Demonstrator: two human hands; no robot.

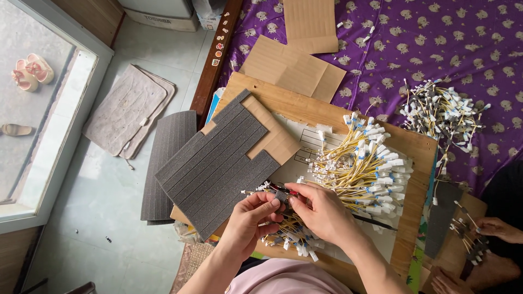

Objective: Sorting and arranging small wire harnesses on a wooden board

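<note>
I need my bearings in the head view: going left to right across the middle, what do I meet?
Pink slippers → grey floor mat → dark foam sheet → yellow wire bundle → loose wire pile on the purple cloth.

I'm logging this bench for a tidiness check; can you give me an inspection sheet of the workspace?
Surface: wooden board lying on a purple patterned cloth.
Job's things: small dark foam strip with wires, held between both hands; slit grey foam sheet beside them.
Clutter: cardboard pieces; second wire pile on the cloth.
Grippers: left hand and right hand, fingers pinched on the strip.
Cables: heap of yellow wires with white plugs on the board.
Surroundings: tiled floor with a grey mat, sandals outside; another person's hand at right.
</note>
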